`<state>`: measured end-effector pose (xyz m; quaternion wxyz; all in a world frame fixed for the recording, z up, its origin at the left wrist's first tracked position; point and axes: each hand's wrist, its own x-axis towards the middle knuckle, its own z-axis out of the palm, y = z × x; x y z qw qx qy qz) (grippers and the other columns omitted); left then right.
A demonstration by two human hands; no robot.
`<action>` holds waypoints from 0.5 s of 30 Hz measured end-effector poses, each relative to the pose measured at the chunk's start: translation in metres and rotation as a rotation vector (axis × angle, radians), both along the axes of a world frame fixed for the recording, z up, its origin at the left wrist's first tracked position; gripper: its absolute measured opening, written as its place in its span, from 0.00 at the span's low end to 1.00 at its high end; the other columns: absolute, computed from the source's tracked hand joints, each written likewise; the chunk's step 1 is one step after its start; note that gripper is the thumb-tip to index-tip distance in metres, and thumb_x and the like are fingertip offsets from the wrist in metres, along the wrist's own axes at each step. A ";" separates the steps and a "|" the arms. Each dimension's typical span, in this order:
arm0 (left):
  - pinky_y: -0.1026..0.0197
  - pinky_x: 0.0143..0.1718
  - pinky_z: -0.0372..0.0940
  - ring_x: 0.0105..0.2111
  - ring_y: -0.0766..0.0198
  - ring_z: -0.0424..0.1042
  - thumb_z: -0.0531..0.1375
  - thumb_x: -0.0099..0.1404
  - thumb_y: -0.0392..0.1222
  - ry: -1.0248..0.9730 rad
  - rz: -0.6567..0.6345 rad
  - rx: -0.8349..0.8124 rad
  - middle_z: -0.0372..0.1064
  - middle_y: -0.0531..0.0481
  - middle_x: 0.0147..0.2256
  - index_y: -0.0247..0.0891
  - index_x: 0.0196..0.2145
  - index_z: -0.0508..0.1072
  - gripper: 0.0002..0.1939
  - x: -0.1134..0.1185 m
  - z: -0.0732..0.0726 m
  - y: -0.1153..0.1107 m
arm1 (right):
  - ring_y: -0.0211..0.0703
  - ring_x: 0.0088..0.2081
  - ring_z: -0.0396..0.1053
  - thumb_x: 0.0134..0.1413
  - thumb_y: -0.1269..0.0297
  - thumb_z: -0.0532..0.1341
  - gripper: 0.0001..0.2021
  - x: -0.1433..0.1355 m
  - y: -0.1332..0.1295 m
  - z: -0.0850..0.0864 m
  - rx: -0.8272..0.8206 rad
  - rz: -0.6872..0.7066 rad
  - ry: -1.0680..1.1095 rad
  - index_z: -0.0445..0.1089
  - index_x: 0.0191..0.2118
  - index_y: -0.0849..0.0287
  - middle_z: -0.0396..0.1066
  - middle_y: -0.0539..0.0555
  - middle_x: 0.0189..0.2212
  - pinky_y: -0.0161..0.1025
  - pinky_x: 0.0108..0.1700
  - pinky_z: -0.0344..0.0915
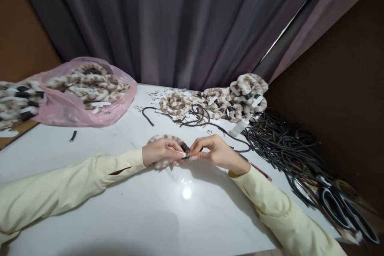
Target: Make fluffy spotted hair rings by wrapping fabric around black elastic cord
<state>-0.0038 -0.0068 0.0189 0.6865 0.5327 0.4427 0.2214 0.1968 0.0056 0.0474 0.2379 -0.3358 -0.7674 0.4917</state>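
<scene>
Over the middle of the table, my left hand is closed around a furry white-and-brown spotted ring, partly hidden behind the fingers. A dark piece shows at the ring's right side, between my two hands. My right hand meets the left at the fingertips, its thumb and forefinger pinched at that dark piece. The exact grip there is too small to make out.
A pink plastic bag of furry rings stands at the back left. More furry rings pile at the back right, near a small white bottle. Black cords heap along the right side, with scissors in front. A short black strip lies left.
</scene>
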 end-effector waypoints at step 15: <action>0.70 0.12 0.37 0.14 0.77 0.48 0.64 0.49 0.48 -0.018 -0.030 -0.066 0.65 0.53 0.21 0.34 0.29 0.69 0.15 -0.003 0.002 0.002 | 0.34 0.26 0.66 0.46 0.68 0.63 0.06 -0.008 -0.006 -0.007 0.090 -0.065 -0.003 0.67 0.23 0.62 0.70 0.51 0.24 0.31 0.30 0.62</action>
